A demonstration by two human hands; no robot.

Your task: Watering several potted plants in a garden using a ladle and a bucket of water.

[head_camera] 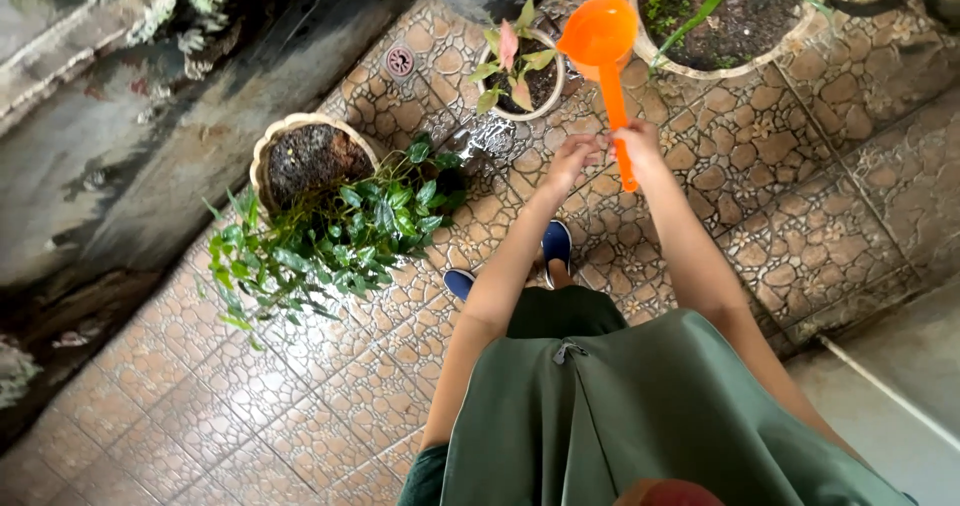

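Standing on a patterned tile floor (330,406) with pots all around: a big round planter (800,36) up at 1 o'clock, a trailing green plant (330,231) in its pot at 9, and a small pot (520,71) with pinkish leaves at 12. Both hands grip the orange dipper (602,51) by its handle, right hand (638,144) closed around it, left hand (572,154) touching just beside it. The scoop sits just right of that small pot. Looks like the watering step; next is probably tipping it gently over the soil.
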